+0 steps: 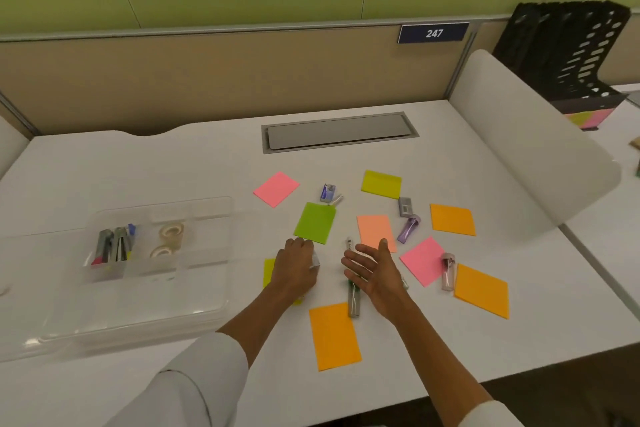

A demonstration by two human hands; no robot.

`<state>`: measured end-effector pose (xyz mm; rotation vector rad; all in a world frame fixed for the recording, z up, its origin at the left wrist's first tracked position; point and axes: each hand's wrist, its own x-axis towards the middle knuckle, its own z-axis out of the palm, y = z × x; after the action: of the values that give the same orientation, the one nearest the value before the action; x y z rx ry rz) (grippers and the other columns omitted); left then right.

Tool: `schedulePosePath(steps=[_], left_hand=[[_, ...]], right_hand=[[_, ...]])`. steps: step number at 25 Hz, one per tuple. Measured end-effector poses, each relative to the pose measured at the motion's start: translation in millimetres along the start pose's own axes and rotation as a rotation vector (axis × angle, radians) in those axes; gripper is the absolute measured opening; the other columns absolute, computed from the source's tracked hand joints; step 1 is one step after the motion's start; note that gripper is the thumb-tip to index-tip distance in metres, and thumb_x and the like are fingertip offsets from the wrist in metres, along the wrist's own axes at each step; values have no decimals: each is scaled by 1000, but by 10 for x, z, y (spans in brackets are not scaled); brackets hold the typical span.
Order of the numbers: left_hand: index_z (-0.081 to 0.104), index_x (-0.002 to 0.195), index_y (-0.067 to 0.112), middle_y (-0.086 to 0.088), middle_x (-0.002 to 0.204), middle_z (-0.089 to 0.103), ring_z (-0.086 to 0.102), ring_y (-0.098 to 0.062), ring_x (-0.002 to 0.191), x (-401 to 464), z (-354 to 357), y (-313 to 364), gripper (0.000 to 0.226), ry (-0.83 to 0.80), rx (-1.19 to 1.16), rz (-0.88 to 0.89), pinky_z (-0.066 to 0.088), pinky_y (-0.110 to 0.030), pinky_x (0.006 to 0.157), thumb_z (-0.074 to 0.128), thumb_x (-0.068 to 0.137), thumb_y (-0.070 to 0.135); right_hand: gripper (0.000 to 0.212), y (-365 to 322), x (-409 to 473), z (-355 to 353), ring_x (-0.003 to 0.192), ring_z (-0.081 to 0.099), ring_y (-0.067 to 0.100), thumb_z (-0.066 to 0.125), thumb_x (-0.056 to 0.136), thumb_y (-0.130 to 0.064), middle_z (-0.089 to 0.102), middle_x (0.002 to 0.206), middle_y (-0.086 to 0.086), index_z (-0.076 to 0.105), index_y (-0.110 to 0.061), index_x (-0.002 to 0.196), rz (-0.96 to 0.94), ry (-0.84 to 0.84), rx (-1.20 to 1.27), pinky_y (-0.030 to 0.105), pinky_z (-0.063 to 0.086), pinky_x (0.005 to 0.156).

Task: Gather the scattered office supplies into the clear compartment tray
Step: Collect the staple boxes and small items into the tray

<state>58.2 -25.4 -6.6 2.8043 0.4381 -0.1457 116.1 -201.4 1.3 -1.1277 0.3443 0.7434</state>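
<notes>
The clear compartment tray (pixel 207 218) sits at the left of the desk and holds several pens (pixel 116 244) and two tape rolls (pixel 170 231). Sticky notes lie scattered at centre and right: pink (pixel 276 189), green (pixel 316 222), yellow (pixel 381 184), peach (pixel 375 230), orange (pixel 333 334). Among them lie a blue correction tape (pixel 327 192), a grey one (pixel 405 207), a purple one (pixel 408 228) and a pink one (pixel 448 270). My left hand (pixel 298 267) curls round a small clear item (pixel 316 262). My right hand (pixel 374 272) hovers open over a green-tipped pen (pixel 353 295).
A grey cable hatch (pixel 339 132) is set into the desk behind the notes. A white curved divider (pixel 530 163) stands at the right, with a black file rack (pixel 571 55) beyond it. A beige partition closes the back.
</notes>
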Motion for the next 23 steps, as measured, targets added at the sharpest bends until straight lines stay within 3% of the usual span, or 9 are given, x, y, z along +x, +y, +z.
schedulePosePath(steps=[6, 12, 16, 20, 23], left_hand=[[56, 110, 14, -2, 104, 62, 56, -20, 97, 15, -127, 330, 46, 242, -290, 158, 49, -37, 81, 72, 76, 40], [56, 118, 16, -3, 107, 61, 57, -19, 98, 45, -150, 794, 59, 211, -345, 316, 50, -33, 78, 71, 68, 44], [57, 116, 13, -1, 112, 61, 54, -15, 103, 187, -153, 865, 56, 231, -405, 379, 48, -29, 85, 75, 68, 36], [58, 111, 14, 0, 110, 61, 54, -15, 103, 496, -127, 956, 42, 178, -429, 379, 48, -32, 86, 73, 74, 27], [56, 118, 12, -3, 119, 59, 54, -20, 111, 800, -75, 1118, 42, 104, -421, 384, 48, -35, 90, 70, 79, 22]], right_hand=[[60, -106, 78, -112, 106, 67, 32, 35, 98, -57, 68, 118, 17, 58, -6, 121, 104, -56, 104, 40, 57, 85], [63, -279, 115, -155, 101, 70, 36, 37, 97, -58, 69, 115, 21, 58, -5, 122, 192, -192, 277, 44, 60, 81], [62, -368, 160, -320, 105, 67, 40, 42, 96, -57, 66, 117, 25, 55, -3, 125, 158, -147, 334, 49, 53, 93], [65, -455, 115, -566, 113, 63, 38, 43, 96, -57, 65, 124, 24, 53, -6, 134, 79, -58, 425, 48, 53, 93], [63, -554, 61, -768, 115, 62, 40, 43, 97, -55, 63, 127, 25, 51, -6, 136, 11, 3, 490, 48, 55, 89]])
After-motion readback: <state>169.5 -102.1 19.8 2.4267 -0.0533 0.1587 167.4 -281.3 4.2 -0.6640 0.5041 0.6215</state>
